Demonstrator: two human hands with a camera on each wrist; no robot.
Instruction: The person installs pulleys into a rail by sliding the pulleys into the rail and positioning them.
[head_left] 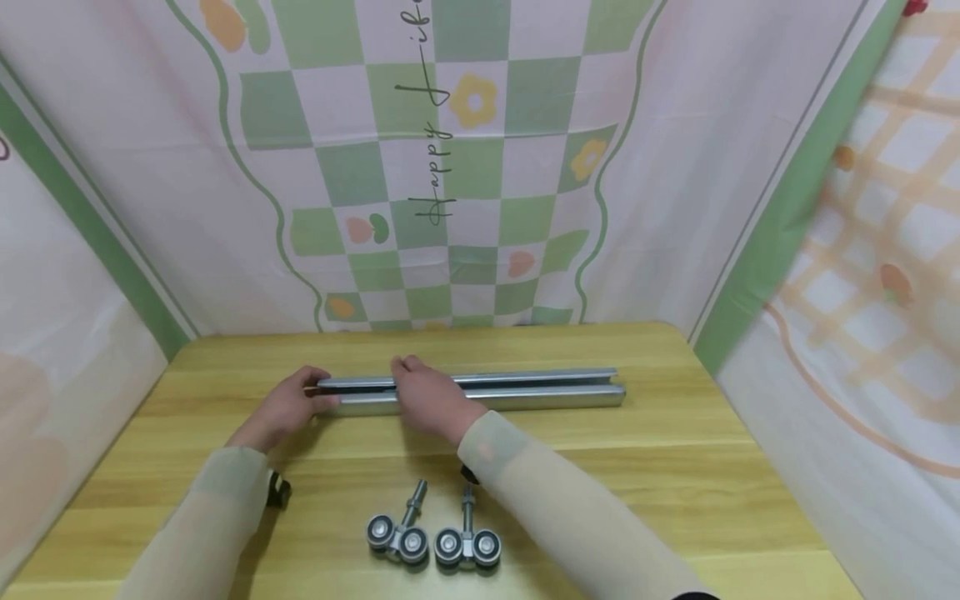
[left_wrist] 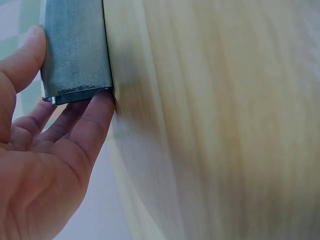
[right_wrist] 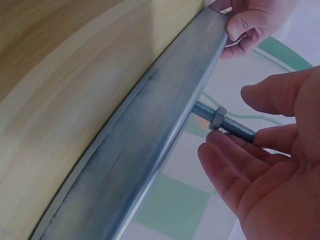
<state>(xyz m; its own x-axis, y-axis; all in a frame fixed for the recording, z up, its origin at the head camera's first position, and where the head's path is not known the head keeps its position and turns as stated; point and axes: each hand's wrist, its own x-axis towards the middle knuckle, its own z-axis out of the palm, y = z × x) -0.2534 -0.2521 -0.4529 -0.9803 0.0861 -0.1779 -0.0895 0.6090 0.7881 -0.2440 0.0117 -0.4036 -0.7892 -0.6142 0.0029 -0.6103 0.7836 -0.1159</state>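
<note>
A long galvanized metal channel rail (head_left: 540,396) lies crosswise on the table, its open slot facing up. My left hand (head_left: 288,408) grips the rail's left end; in the left wrist view the thumb lies on one side, with fingers at the end edge. A threaded bolt with a hex nut (right_wrist: 218,118) sticks out of the rail's slot. My right hand (right_wrist: 270,150) is at this bolt, fingers touching it and thumb apart from it. Whatever the bolt joins inside the rail is hidden. Two roller hangers (head_left: 397,537) with wheels and threaded stems lie nearer to me.
The wooden table (head_left: 637,500) runs back to a patterned cloth (head_left: 472,167) behind the rail. More cloth hangs at the left and right sides. Black straps show at both wrists.
</note>
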